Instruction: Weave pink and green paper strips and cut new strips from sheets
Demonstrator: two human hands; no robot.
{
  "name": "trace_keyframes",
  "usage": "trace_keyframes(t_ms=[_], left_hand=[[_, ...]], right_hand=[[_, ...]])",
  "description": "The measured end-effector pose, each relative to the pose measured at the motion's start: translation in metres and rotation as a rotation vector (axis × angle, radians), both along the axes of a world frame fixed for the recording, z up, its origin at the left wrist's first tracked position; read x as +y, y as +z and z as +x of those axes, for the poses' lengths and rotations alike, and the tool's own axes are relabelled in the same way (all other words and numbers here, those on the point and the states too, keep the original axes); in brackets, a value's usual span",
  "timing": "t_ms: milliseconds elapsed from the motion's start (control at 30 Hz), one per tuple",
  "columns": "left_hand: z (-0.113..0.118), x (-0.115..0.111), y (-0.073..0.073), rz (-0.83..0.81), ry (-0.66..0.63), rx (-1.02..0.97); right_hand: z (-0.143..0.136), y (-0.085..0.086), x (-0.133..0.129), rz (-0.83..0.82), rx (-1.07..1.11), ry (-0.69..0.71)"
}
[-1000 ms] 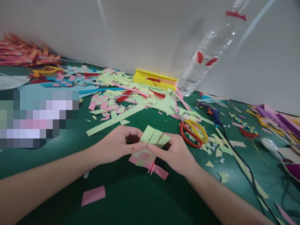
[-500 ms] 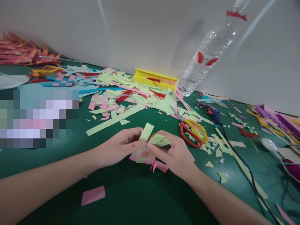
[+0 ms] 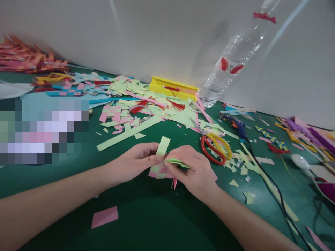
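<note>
Both hands meet over the green tabletop around a small pink-and-green woven paper piece (image 3: pixel 160 170), partly hidden by the fingers. My left hand (image 3: pixel 142 157) is closed, pinching it where a pale green paper strip (image 3: pixel 163 145) sticks up between thumb and fingers. My right hand (image 3: pixel 195 170) is closed too, its thumb and fingers pressed on a folded green strip end (image 3: pixel 179 162). Pink paper ends (image 3: pixel 174 183) hang below the weave. Scissors with one red and one yellow handle (image 3: pixel 216 148) lie just beyond my right hand.
Paper scraps (image 3: pixel 128 87) heap along the wall beside a yellow folded card (image 3: pixel 172 89). A clear plastic bottle (image 3: pixel 230 66) stands at the back. To the right lie a blue glue gun (image 3: pixel 237 126) with its black cord and a white spoon (image 3: pixel 300 162). A pink scrap (image 3: pixel 104 217) lies in front.
My right fingers have curled further over the green strip end, which now appears thinner and more edge-on. The woven piece has tilted, and less of its lower pink edge shows.
</note>
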State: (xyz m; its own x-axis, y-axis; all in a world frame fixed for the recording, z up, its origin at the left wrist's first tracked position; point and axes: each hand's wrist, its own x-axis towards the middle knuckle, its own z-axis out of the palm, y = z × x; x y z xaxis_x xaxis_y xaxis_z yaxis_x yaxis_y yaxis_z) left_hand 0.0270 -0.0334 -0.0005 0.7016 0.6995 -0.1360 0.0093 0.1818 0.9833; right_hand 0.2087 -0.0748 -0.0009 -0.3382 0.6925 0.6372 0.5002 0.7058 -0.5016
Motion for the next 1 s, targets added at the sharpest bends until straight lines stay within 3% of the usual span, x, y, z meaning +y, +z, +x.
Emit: trace_keyframes(t_ms=[133, 267, 567, 733, 1000], left_hand=[[0.0, 0.0, 0.002, -0.021, 0.01, 0.012], [-0.003, 0.002, 0.002, 0.034, 0.025, 0.066], [-0.005, 0.003, 0.001, 0.063, 0.063, -0.003], [-0.005, 0.001, 0.003, 0.131, 0.111, 0.151], [-0.006, 0.002, 0.003, 0.177, 0.125, 0.186]], right_hand=[[0.001, -0.002, 0.002, 0.151, -0.092, 0.03], [0.0, -0.001, 0.002, 0.156, -0.068, -0.003], [0.002, 0.003, -0.002, -0.254, 0.058, -0.259], [0.001, 0.008, -0.004, -0.439, 0.13, -0.244], [0.002, 0.013, 0.001, -0.589, 0.302, -0.229]])
